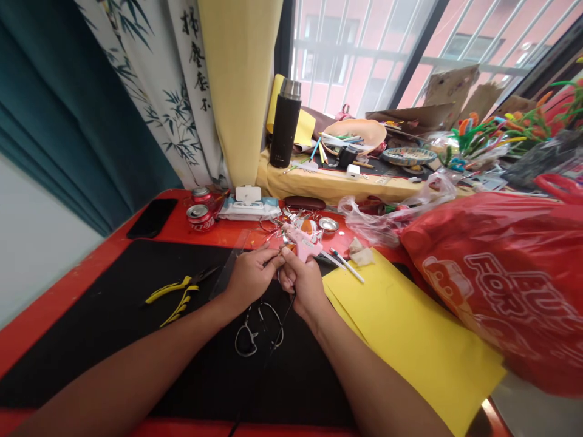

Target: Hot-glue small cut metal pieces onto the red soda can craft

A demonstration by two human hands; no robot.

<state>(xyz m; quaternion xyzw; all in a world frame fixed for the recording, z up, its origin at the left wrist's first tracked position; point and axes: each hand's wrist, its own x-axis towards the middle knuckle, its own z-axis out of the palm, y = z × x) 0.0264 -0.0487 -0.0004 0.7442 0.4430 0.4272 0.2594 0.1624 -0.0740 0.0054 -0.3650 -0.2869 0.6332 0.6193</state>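
My right hand [303,280] is wrapped round the handle of a pink glue gun [306,244]; its nozzle points away and to the left. A thin black cord [290,306] runs down from that hand. Close beside it, my left hand [255,272] is closed in a pinch, its fingertips meeting the right thumb. Whatever small thing lies between those fingertips is too small to make out. Below the hands, a pair of glasses [246,341] lies on the black mat [191,370]. Yellow-handled pliers [182,295] rest to the left of my left hand.
Yellow sheets [401,328] lie at the right, beside a large red plastic bag [505,285]. White sticks [348,265] sit near the glue gun. Behind are red cans [200,217], a wipes pack [248,208], a phone [152,218] and a dark flask [285,124] on the sill.
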